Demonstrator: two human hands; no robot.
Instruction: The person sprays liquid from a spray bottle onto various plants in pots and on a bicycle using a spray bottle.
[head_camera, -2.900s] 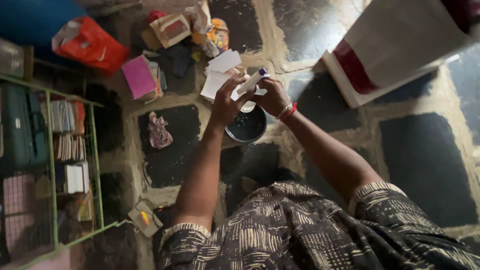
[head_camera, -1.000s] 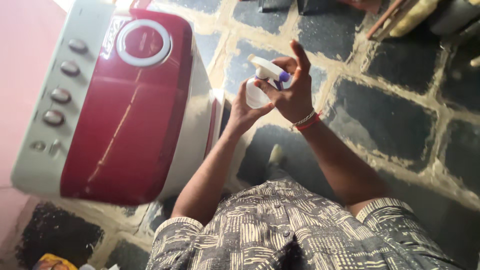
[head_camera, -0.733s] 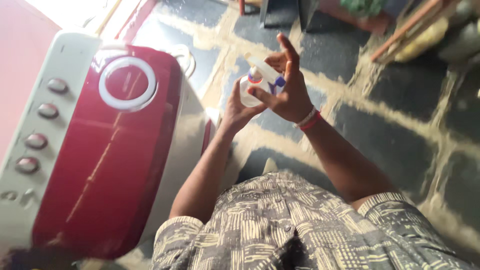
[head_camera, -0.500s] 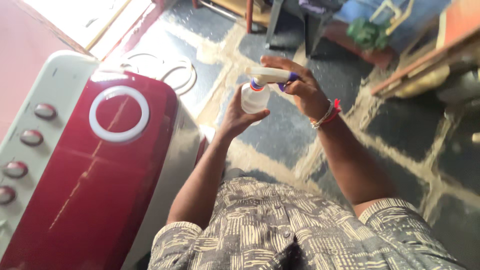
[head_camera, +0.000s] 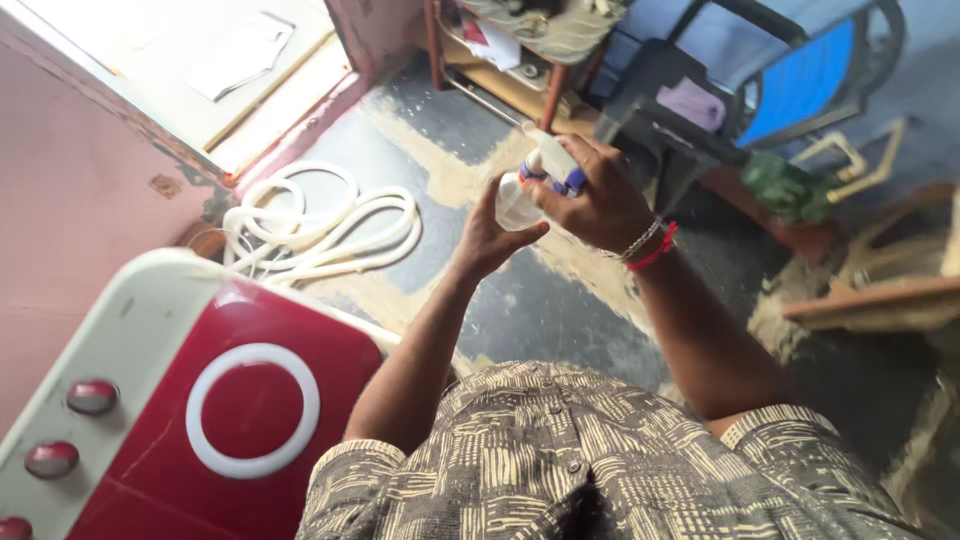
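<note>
While held above bare floor (head_camera: 560, 320): spray bottle (head_camera: 515, 200) cupped loosely by left hand (head_camera: 490, 235), nozzle head (head_camera: 550, 165) pinched by right hand (head_camera: 595, 200); slip likely, spill toward six o'clock.

Washing machine (head_camera: 150, 400): red lid with a white ring, pale grey control panel with round red knobs; fills the lower left corner. White hose (head_camera: 320, 225): coiled loosely on the stone floor just beyond the machine's far end. Pink wall (head_camera: 90, 200): left of the machine, touching it or nearly so. Wooden shelf unit (head_camera: 520, 50): well beyond the hose. Blue plastic chair (head_camera: 790, 70): right of the shelf unit, well apart from the machine. Green bundle (head_camera: 785, 185): on the floor below the chair.
</note>
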